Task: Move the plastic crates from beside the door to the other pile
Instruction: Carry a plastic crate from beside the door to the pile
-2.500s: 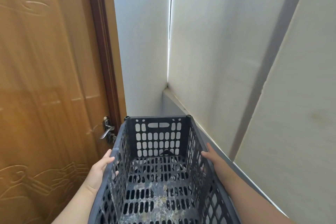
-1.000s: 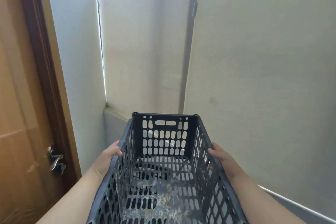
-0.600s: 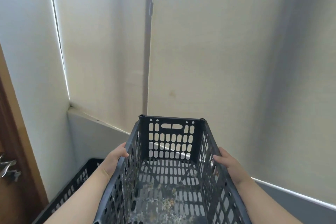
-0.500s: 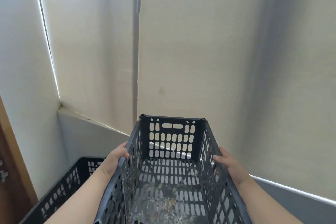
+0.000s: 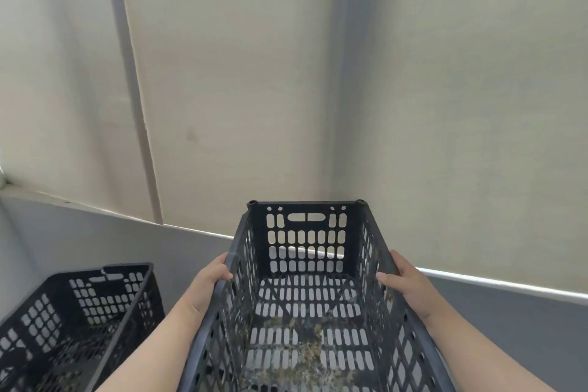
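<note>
- Sitting low at 8 o'clock of the view: second black crate (image 5: 79, 312), open side up, against the grey lower wall (image 5: 95, 242). Its long axis runs roughly 7 to 1 o'clock. No door is in view, so I can't tell which pile it belongs to.
- Left hand (image 5: 211, 280): grips the left long rim of the carried crate, fingers curled over the edge, at 9 o'clock of that crate. It's the hand nearer the second crate, which lies at about 8 o'clock from it, close but apart.
- Carried crate (image 5: 305, 205): held off the floor between both forearms, roughly level, open side up. Its long axis runs 6 to 12 o'clock, straight away from the body, with the far end wall facing the beige panels (image 5: 238, 89). Nothing in it but brownish debris on the slotted floor.
- Right hand (image 5: 404, 283): grips the right long rim at 3 o'clock, thumb lying inside over the edge. The two grips sit about level and opposite each other, so the load looks balanced.
- Judgement: mid-carry, no set-down started. If the second crate is the target, the load has to go toward 8 o'clock and yaw slightly to match its axis, left hand leading. Otherwise the target pile is out of view.
- Risk: the left rim clipping the second crate's near corner on a swing that way.
</note>
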`<state>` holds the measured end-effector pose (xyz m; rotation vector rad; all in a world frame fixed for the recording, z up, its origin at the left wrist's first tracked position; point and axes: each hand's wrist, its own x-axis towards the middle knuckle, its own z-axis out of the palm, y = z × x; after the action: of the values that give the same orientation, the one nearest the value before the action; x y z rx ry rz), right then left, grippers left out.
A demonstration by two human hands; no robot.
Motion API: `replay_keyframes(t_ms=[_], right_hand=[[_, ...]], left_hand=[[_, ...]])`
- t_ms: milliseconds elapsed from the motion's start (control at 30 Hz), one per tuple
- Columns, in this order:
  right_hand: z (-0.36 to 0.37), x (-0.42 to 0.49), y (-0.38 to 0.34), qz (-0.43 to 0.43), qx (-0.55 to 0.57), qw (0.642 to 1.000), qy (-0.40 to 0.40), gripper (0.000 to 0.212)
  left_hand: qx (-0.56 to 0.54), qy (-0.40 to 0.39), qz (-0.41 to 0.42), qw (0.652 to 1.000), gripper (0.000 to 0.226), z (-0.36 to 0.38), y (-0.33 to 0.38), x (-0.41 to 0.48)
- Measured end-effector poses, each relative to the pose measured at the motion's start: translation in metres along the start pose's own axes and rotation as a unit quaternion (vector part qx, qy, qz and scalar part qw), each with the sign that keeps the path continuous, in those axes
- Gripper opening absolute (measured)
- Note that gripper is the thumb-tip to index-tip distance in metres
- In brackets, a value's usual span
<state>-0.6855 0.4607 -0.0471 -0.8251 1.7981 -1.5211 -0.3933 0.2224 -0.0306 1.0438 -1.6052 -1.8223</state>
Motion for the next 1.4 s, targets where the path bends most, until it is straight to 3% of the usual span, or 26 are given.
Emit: replay_keyframes(t_ms=[300, 367, 467, 667, 933, 1133, 1400], right_hand=[[-0.024, -0.045, 0.038, 0.035, -0.02, 0.996, 0.076, 0.053], [-0.023, -0.051, 0.049, 0.055, -0.021, 0.995, 0.084, 0.06], [-0.019, -0.056, 0.072, 0.091, -0.032, 0.991, 0.095, 0.075], [-0.008, -0.055, 0.124, 0.117, -0.044, 0.986, 0.109, 0.063], [-0.012, -0.049, 0.244, 0.178, -0.099, 0.97, 0.13, 0.089], [-0.014, -0.036, 0.335, 0.235, -0.087, 0.962, 0.113, 0.097], [-0.008, -0.022, 0.468, 0.24, -0.071, 0.962, 0.113, 0.074]], left_hand=[[0.084, -0.103, -0.051, 0.99, 0.047, 0.034, -0.044, 0.049], [0.102, -0.114, -0.063, 0.986, 0.059, 0.039, -0.054, 0.058], [0.065, -0.128, -0.062, 0.988, 0.052, 0.04, -0.071, 0.064], [0.026, -0.123, -0.04, 0.991, 0.05, 0.04, -0.123, 0.055], [0.017, -0.144, -0.146, 0.979, 0.04, 0.056, -0.234, 0.082], [0.006, -0.096, -0.188, 0.978, 0.037, 0.077, -0.333, 0.106], [0.003, -0.09, -0.203, 0.975, 0.046, 0.087, -0.475, 0.138]])
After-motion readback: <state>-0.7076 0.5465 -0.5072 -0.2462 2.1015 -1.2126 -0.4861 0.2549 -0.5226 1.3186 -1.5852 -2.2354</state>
